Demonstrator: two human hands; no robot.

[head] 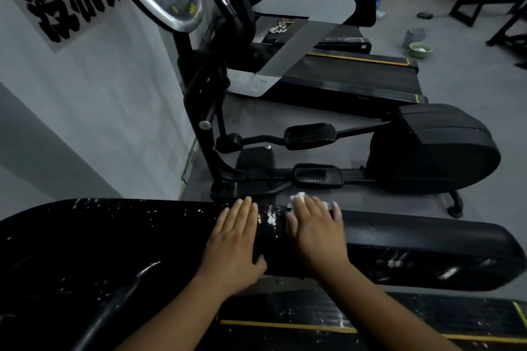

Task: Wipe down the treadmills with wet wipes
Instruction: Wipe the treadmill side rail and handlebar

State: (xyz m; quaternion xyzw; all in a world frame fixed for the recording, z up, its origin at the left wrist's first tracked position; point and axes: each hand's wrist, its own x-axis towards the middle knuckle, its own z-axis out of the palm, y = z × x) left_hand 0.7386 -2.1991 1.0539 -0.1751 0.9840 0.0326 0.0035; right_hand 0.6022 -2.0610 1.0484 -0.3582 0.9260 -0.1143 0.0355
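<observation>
Both hands flat on treadmill handrail (pixel 413 239); right hand (pixel 316 225) presses wipe (pixel 298 197).

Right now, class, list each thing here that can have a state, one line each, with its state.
handrail: flecked with white bits
wet wipe: crumpled, mostly hidden under the right hand
right hand: open, pressing the wet wipe onto the handrail
left hand: open, flat on the handrail
green bowl: upright on the floor, something white inside

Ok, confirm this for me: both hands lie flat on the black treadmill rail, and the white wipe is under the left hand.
Not quite. The wipe is under the right hand, not the left hand, which rests bare on the surface. The rest stands: the head view shows both hands flat on the black treadmill rail.
</observation>
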